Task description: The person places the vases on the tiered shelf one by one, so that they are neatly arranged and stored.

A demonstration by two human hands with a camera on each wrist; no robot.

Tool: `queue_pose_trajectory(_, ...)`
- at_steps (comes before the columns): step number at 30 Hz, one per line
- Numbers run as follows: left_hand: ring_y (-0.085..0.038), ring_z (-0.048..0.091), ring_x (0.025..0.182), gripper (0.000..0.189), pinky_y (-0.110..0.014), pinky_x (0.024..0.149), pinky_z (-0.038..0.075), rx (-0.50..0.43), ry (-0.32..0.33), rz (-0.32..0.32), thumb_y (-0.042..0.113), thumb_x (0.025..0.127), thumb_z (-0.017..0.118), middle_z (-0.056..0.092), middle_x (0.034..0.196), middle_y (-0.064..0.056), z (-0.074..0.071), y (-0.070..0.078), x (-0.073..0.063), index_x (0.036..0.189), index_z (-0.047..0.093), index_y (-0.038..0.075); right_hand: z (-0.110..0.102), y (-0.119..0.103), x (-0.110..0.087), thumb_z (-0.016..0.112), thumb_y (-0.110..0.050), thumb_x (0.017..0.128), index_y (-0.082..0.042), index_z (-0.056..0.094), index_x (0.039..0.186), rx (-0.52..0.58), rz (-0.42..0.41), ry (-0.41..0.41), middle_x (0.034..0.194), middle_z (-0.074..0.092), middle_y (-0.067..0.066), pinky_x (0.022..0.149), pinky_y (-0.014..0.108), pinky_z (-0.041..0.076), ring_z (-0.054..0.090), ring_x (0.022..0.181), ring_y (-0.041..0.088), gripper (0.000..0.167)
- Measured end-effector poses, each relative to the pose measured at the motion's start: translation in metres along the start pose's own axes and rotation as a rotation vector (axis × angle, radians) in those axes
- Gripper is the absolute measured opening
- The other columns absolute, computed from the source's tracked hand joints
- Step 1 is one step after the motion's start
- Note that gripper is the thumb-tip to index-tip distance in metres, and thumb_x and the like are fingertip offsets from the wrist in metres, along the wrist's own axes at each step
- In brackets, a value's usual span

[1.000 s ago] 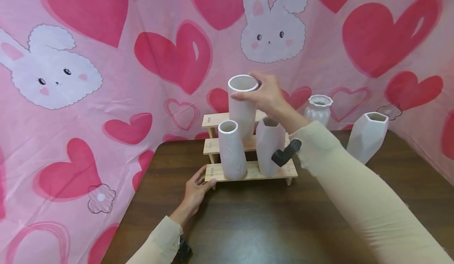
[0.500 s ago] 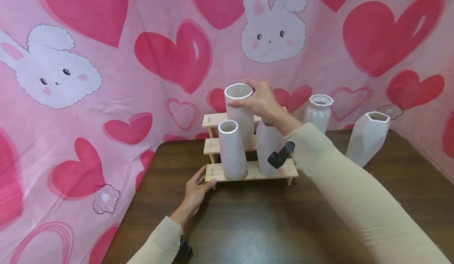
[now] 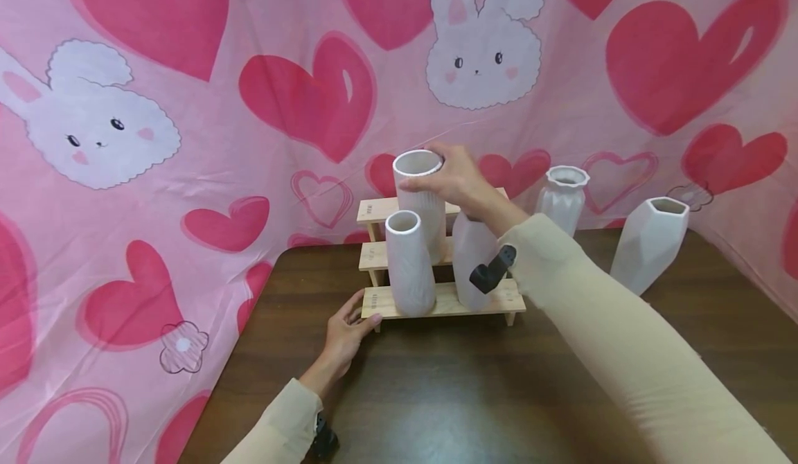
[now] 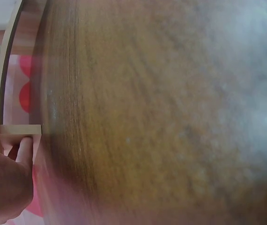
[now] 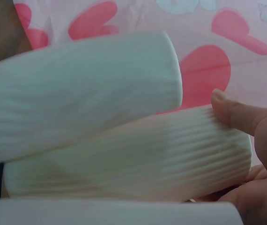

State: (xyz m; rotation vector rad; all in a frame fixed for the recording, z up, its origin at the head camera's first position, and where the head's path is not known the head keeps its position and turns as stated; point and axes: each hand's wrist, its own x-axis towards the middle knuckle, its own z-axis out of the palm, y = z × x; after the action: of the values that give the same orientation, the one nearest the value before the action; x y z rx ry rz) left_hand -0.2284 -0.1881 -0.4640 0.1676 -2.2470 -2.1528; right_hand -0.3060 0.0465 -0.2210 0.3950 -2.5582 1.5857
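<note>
With my right hand (image 3: pixel 458 176) I grip the ribbed vase (image 3: pixel 427 204) just below its rim, the thumb on the near side and the other fingers around the far side. The vase therefore goes down from my grip, almost upright, over the middle step (image 3: pixel 372 256) of a wooden stand (image 3: pixel 445 302) (whether its base touches the wood, I cannot tell from here). My left hand (image 3: pixel 345 336) holds the left end of the lowest step, with the thumb on top; in the left wrist view one finger lies against the leg (image 4: pixel 20 129) under it.

I count five white vases and three steps. On the lowest step stand two of them: a slender vase (image 3: pixel 409 263) at the left, in front of the ribbed one, and a rounded vase (image 3: pixel 466 246) at the right, partly covered by my right wrist and its black camera (image 3: pixel 492 270). The other two, a vase with a wavy rim (image 3: pixel 561 204) and a faceted vase (image 3: pixel 648 246), stand to the right of the stand on the brown table (image 3: pixel 436 395). The mouth of the faceted one shows a shadowed inside; the ribbed one shows its pale inner wall.
</note>
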Motion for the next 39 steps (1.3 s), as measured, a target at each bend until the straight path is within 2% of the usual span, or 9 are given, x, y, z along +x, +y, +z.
queue_pose_trajectory(5,-0.025,0.06,0.109,0.066,-0.021,0.08,0.05,0.005,0.0,-0.005,0.008,0.084,0.074,0.059,0.128,-0.024,0.0,-0.001,0.0,0.143,0.046,0.011,-0.003,0.0,0.0,0.082,-0.031,0.077,-0.013,0.055,0.129,-0.036,0.004,-0.042,0.115,0.063,0.004,0.087,0.04,0.049,0.058,0.101,0.022,0.062)
queue_pose_trajectory(23,-0.026,0.059,0.112,0.066,-0.022,0.083,0.05,0.019,-0.004,0.003,0.011,0.084,0.075,0.057,0.13,-0.024,0.0,-0.002,0.0,0.144,0.046,0.011,-0.008,0.003,-0.003,0.077,-0.038,0.081,-0.013,0.047,0.136,-0.094,-0.083,-0.12,0.119,0.06,0.007,0.09,0.042,0.047,0.056,0.105,0.023,0.068)
queue_pose_trajectory(26,-0.026,0.059,0.112,0.066,-0.022,0.083,0.05,0.024,-0.006,0.003,0.012,0.084,0.075,0.057,0.13,-0.024,0.0,-0.003,0.001,0.144,0.046,0.01,-0.017,0.004,-0.006,0.076,-0.04,0.081,-0.015,0.047,0.137,-0.11,-0.094,-0.143,0.125,0.058,0.006,0.095,0.046,0.044,0.053,0.114,0.024,0.068)
queue_pose_trajectory(31,-0.027,0.057,0.114,0.067,-0.021,0.082,0.049,0.021,-0.012,0.011,0.01,0.085,0.074,0.055,0.132,-0.025,0.002,-0.003,0.002,0.145,0.044,0.008,-0.041,0.012,-0.016,0.073,-0.051,0.08,-0.021,0.032,0.149,-0.175,-0.047,-0.133,0.147,0.042,0.008,0.103,0.054,0.037,0.039,0.133,0.027,0.086)
queue_pose_trajectory(33,-0.028,0.057,0.115,0.068,-0.021,0.083,0.049,0.025,-0.012,0.01,0.01,0.085,0.074,0.055,0.132,-0.025,0.003,-0.002,0.002,0.145,0.043,0.008,-0.052,0.016,-0.02,0.073,-0.053,0.08,-0.022,0.024,0.153,-0.206,-0.033,-0.117,0.151,0.036,0.01,0.104,0.055,0.035,0.036,0.136,0.029,0.093)
queue_pose_trajectory(39,-0.026,0.057,0.113,0.068,-0.021,0.083,0.049,0.026,-0.007,-0.006,0.01,0.085,0.074,0.055,0.132,-0.024,0.002,0.0,0.003,0.145,0.043,0.01,-0.078,0.029,-0.031,0.071,-0.051,0.082,-0.018,0.023,0.154,-0.24,-0.035,-0.071,0.151,0.036,0.013,0.106,0.057,0.031,0.034,0.137,0.033,0.092)
